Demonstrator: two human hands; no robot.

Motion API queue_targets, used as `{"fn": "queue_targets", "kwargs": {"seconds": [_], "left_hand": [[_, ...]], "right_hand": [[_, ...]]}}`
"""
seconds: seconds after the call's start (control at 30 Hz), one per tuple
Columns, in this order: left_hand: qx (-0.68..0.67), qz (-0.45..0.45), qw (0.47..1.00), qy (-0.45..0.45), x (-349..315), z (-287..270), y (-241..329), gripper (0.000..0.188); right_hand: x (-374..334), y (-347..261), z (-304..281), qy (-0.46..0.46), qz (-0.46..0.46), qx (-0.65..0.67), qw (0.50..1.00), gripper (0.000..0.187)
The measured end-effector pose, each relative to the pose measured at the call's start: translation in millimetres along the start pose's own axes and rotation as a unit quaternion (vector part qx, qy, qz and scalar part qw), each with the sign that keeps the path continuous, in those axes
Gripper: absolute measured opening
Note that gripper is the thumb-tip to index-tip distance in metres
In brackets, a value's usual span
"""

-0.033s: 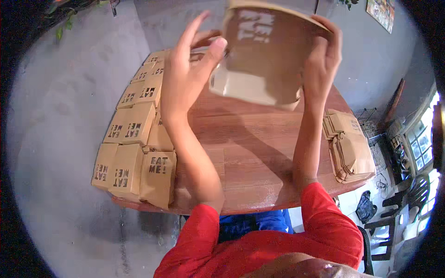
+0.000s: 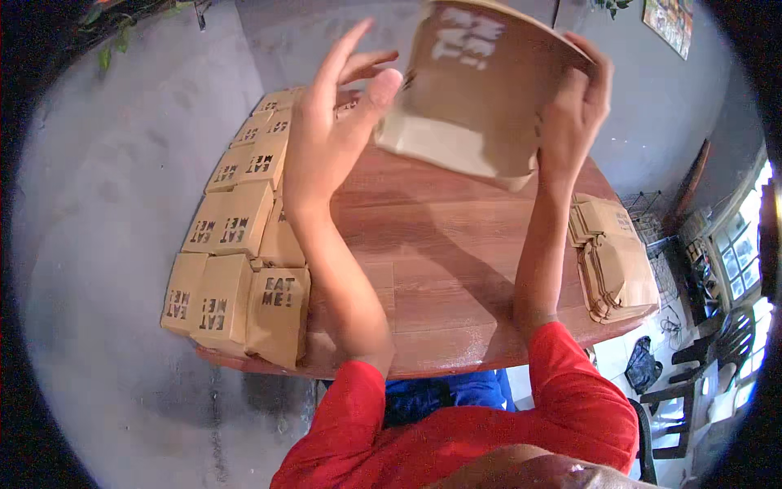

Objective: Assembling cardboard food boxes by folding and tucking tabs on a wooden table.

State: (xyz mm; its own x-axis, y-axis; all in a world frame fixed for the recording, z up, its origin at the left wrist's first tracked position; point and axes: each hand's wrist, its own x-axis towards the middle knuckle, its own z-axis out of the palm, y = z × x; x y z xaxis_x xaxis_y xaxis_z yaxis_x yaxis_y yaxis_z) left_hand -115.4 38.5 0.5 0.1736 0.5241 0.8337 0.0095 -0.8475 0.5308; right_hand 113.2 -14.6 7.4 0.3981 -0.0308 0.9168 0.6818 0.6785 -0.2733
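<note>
At the top centre of the frame, a brown cardboard box [image 2: 481, 90] was held up in the air above the wooden table [image 2: 456, 269], tilted, with pale printed lettering on its upper face (blurred by motion). The right hand [image 2: 574, 110] gripped the box's right edge, fingers curled over the top and thumb against the side. The left hand [image 2: 334, 122] was mostly open, its fingers spread and pointing upward, only the thumb pressing the box's left corner. The two hands stood apart, one on each side of the box. Whether anything lay inside the box could not be told, since its opening did not show.

Along the left side of the frame, folded boxes [image 2: 236, 261] of the same brown card stood closed in rows on the table's left edge, touching one another. At the right of the frame, a stack of flat unfolded boxes [image 2: 615, 261] lay on the table's right edge, well apart from the hands.
</note>
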Motion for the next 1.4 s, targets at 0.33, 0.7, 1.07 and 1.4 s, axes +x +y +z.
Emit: {"fn": "queue_targets", "kwargs": {"seconds": [0.33, 0.7, 1.07, 1.4], "left_hand": [[-0.241, 0.054, 0.962, -0.113, 2.4, 46.9, -11.1, 0.115], [-0.312, 0.094, 0.944, -0.044, 0.5, 8.4, -15.5, 0.098], [-0.342, 0.019, 0.936, 0.081, 0.8, -9.6, -3.2, 0.062], [-0.209, -0.109, 0.967, 0.098, -6.7, -18.2, -41.1, 0.069]], "right_hand": [[2.2, -4.7, 3.4, 0.088, 0.03, 0.099, 0.991, 0.036], [-28.0, -38.1, 11.7, -0.356, 0.101, 0.279, 0.886, 0.074], [-39.6, -39.1, 22.0, -0.375, 0.3, 0.324, 0.815, 0.063], [-43.5, -55.8, 27.0, -0.435, 0.134, 0.269, 0.849, 0.065]]}}
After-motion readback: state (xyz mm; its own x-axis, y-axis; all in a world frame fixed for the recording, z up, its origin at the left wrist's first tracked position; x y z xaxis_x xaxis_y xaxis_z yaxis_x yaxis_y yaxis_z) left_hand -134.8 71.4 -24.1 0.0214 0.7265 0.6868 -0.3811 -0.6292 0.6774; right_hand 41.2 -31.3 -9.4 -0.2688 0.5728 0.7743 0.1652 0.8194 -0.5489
